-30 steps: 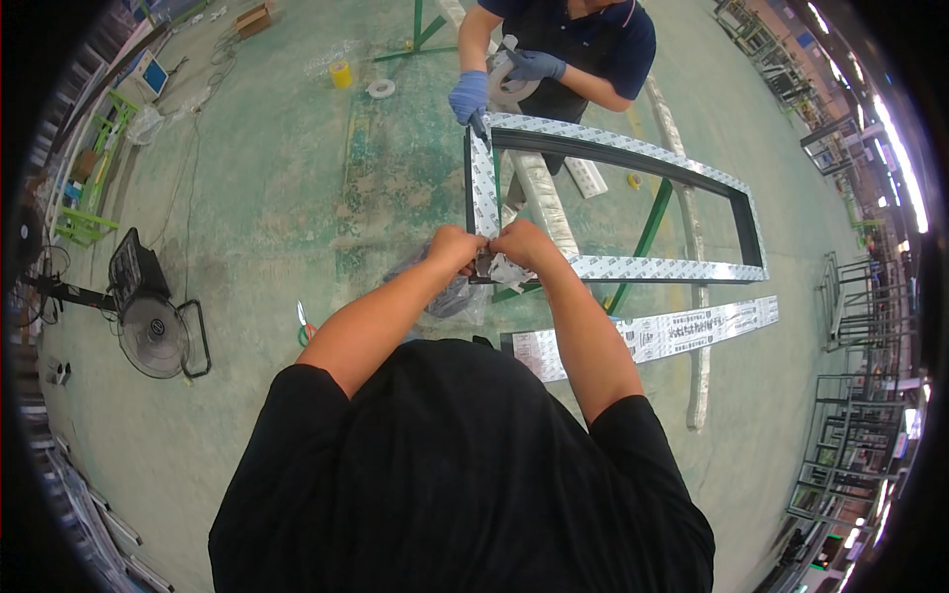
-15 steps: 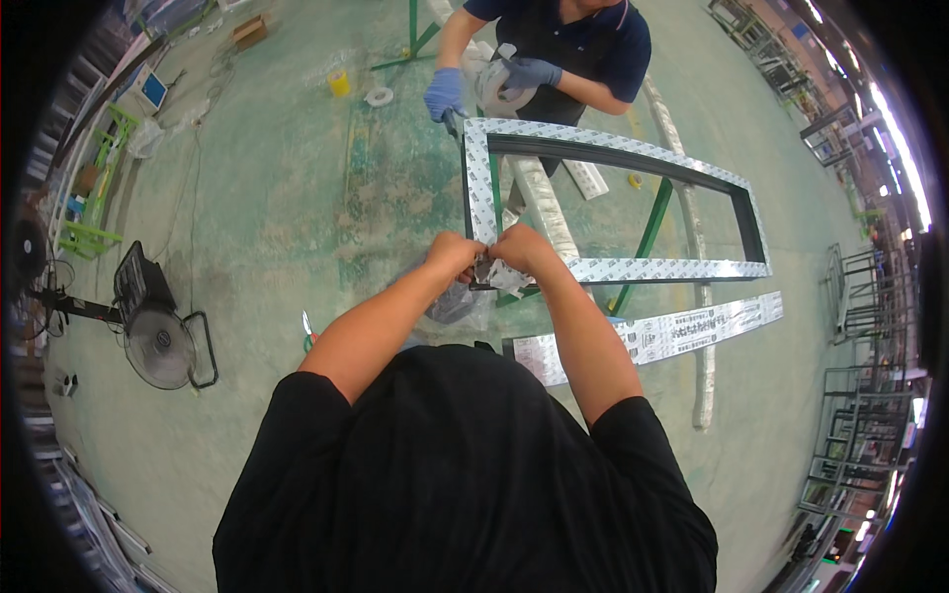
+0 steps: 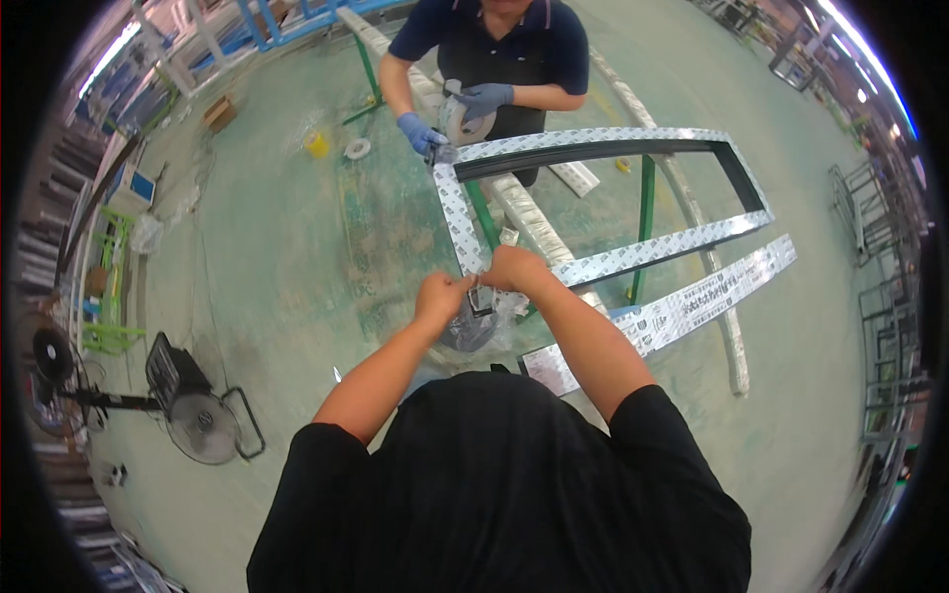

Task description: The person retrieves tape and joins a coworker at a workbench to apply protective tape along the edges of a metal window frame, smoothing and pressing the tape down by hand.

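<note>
A long rectangular frame (image 3: pixel 633 255) lies in front of me, dark inside and faced with printed silvery protective film (image 3: pixel 458 219). At its near left corner, a dark patch (image 3: pixel 481 300) shows bare. My left hand (image 3: pixel 442 298) is closed, thumb and fingertips pinching the film edge just above that patch. My right hand (image 3: pixel 516 269) is closed in a pinch at the same edge, close to the left fingertips. Exactly how the fingertips grip is too small to see. Crumpled clear plastic (image 3: pixel 470 331) is beneath the corner.
Across the frame, a co-worker in blue gloves (image 3: pixel 420 133) holds a film roll (image 3: pixel 465 124) at the far left corner. Wrapped beams (image 3: pixel 534 212) and green supports (image 3: pixel 646 212) stand underneath. A film-covered panel (image 3: pixel 682 306) lies nearer me. A fan (image 3: pixel 203 428) stands left.
My view has turned, so the frame appears slanted differently. My hands have drawn slightly apart, and the bare corner below them now shows. The co-worker's gloves stay at the far corner.
</note>
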Available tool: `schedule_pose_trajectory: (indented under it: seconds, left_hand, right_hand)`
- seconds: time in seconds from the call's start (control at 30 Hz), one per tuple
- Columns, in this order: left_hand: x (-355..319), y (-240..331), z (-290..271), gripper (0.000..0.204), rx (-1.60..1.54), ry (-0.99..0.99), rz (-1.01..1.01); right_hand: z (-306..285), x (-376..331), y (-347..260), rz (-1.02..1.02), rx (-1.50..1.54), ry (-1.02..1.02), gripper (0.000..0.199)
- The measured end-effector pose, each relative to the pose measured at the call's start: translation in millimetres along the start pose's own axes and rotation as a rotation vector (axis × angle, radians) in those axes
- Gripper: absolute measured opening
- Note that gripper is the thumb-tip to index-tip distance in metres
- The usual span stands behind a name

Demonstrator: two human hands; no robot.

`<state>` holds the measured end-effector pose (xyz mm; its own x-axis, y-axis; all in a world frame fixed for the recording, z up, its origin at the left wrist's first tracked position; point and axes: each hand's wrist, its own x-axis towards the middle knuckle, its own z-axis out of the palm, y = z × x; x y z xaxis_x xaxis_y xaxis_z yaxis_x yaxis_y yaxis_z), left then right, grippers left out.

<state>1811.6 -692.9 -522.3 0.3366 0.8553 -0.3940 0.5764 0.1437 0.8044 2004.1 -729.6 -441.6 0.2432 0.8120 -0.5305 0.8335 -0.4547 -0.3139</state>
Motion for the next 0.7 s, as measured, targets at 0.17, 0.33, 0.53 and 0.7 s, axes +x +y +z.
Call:
schedule_pose_trajectory:
  seconds: [0.17,0.33,0.53,0.7]
  left_hand:
    - [-3.3,-3.4,10.1,0.052,0.355,0.388,0.694]
    - [21.6,21.5,4.1,0.088,0.58,0.009,0.946]
    - [22.3,1.2,2.4,0.092,0.791,-0.088,1.021]
    - [-7.6,6.7,2.9,0.097,0.784,-0.185,1.068]
  right_hand:
    - [-1.4,-20.6,1.9,0.006,0.008,0.0,0.048]
    - [32.8,-44.6,43.6,-0.091,0.414,0.224,0.047]
    - [80.1,-115.9,97.4,-0.068,0.781,0.449,0.043]
    - [128.2,-163.0,131.0,-0.005,0.881,0.713,0.037]
